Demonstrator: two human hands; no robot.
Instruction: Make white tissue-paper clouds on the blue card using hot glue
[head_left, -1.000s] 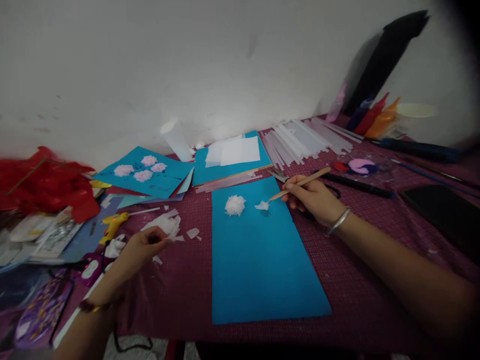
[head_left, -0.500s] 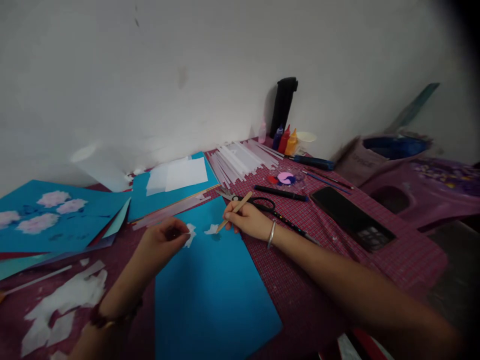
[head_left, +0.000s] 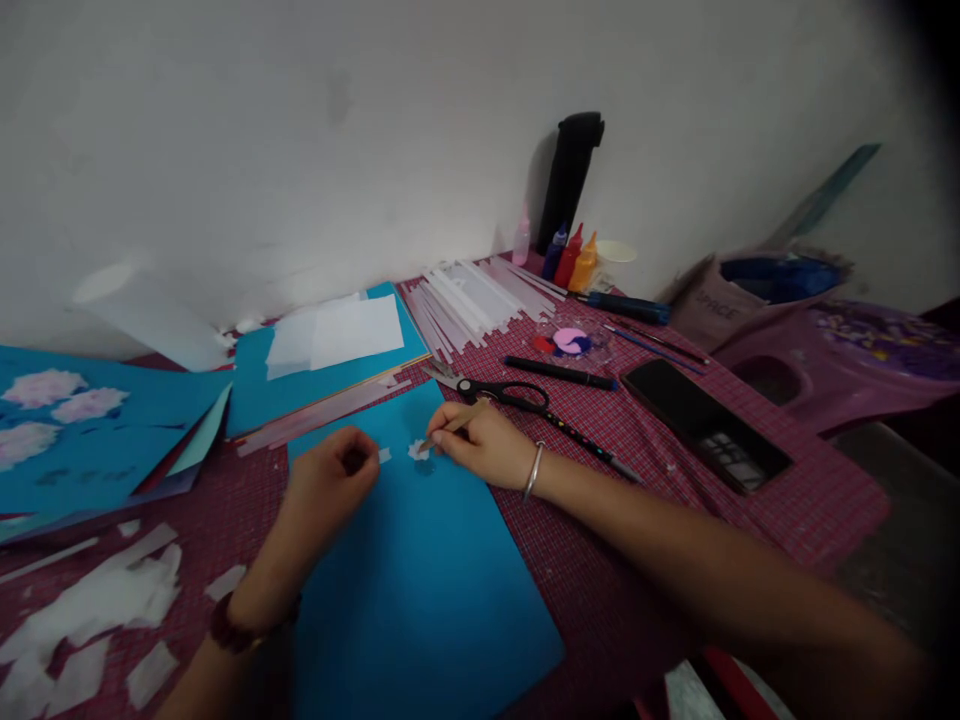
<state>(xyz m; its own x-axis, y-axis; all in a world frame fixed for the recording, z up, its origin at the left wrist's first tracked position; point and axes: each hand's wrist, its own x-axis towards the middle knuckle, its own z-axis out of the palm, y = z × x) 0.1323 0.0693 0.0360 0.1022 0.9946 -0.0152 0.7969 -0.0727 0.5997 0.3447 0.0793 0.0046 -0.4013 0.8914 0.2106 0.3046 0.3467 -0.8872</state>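
In the head view, a blue sheet of card (head_left: 427,580) lies in front of me. Near its top, a small crumpled white paper piece (head_left: 418,451) sits beside a damp-looking dark spot. My right hand (head_left: 480,440) grips a flat wooden stick (head_left: 469,413), its lower end down at that paper piece. To the left, my left hand (head_left: 334,485) is closed in a pinch, and a scrap of white paper (head_left: 385,455) shows at its fingertips. Just beyond my right hand lie black-handled scissors (head_left: 510,392).
White paper scraps (head_left: 97,605) litter the left side, below a blue card with pale paper flowers (head_left: 90,403). White paper strips (head_left: 480,300), paint bottles (head_left: 570,260), a black marker (head_left: 559,373), a paint palette (head_left: 570,342) and a phone (head_left: 701,420) lie farther back and right.
My right hand has tilted the stick lower, and the paper piece under it looks more bunched. The scrap at my left fingertips shows less. The whole view has shifted slightly.
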